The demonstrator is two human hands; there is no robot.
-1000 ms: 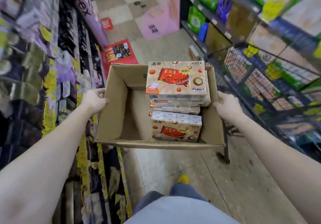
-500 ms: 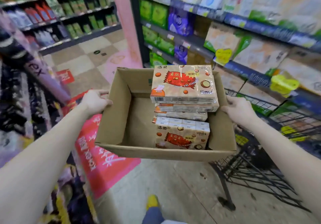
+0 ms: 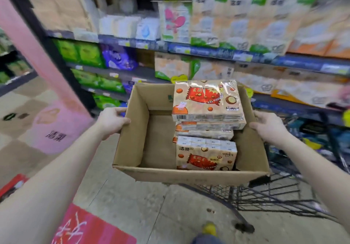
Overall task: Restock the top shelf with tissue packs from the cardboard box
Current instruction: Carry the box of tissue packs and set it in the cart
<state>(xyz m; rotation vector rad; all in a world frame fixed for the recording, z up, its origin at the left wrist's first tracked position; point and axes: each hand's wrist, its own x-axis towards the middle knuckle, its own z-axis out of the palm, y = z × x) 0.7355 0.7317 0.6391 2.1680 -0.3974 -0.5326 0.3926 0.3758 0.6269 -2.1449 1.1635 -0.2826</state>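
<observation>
Turning further, the person now faces the tissue shelves (image 3: 208, 51) squarely; half a second ago these stood off to the right. Both hands have kept their hold. The left hand (image 3: 111, 119) curls round the left wall of the cardboard box (image 3: 189, 175), and the right hand (image 3: 269, 128) clasps the right wall. The tissue packs (image 3: 206, 100) sit stacked in the box's right half, unshifted, above the wire cart (image 3: 274, 196).

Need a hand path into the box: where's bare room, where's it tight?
Free: left half of the cardboard box, between its left wall and the tissue packs; bare floor between red mat and wire cart. Crowded: box's right half, stacked packs; shelves behind, packed full.
</observation>
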